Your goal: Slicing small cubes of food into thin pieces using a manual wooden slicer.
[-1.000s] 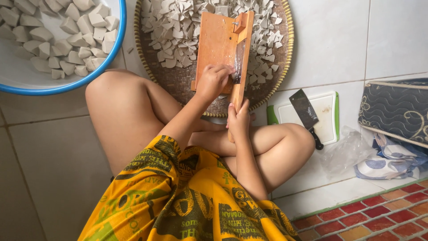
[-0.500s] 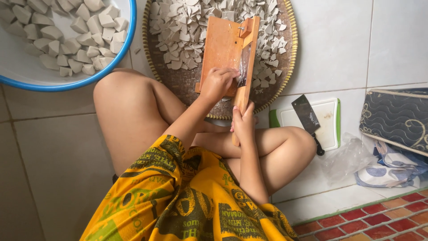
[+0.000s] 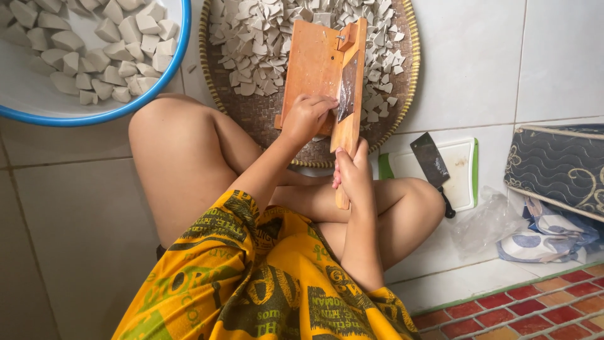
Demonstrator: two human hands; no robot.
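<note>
Near the upper middle of the frame, a wooden slicer board (image 3: 314,66) is being propped at a slant over a round woven tray (image 3: 264,116), its lower handle end reaching down toward the person's legs. Its flat face is being pressed by the left hand (image 3: 306,118), whose fingers are curled down tight against the wood beside the metal blade (image 3: 346,94); whether a piece is being held under the palm cannot be told. Just below, the narrow handle is being gripped by the right hand (image 3: 353,173), fingers wrapped closed around it. Pale thin slices (image 3: 251,44) are being heaped on the tray, around and behind the board. At the upper left of the frame, chunky pale wedges (image 3: 94,50) are being held in a white basin with a blue rim (image 3: 154,88). At the right of centre, a cleaver (image 3: 431,160) is being rested on a white cutting board (image 3: 462,173) lying on the tiled floor (image 3: 75,239). Farther right, a dark quilted bag (image 3: 560,164) and a crumpled clear plastic bag (image 3: 484,223) are being kept on the floor.
</note>
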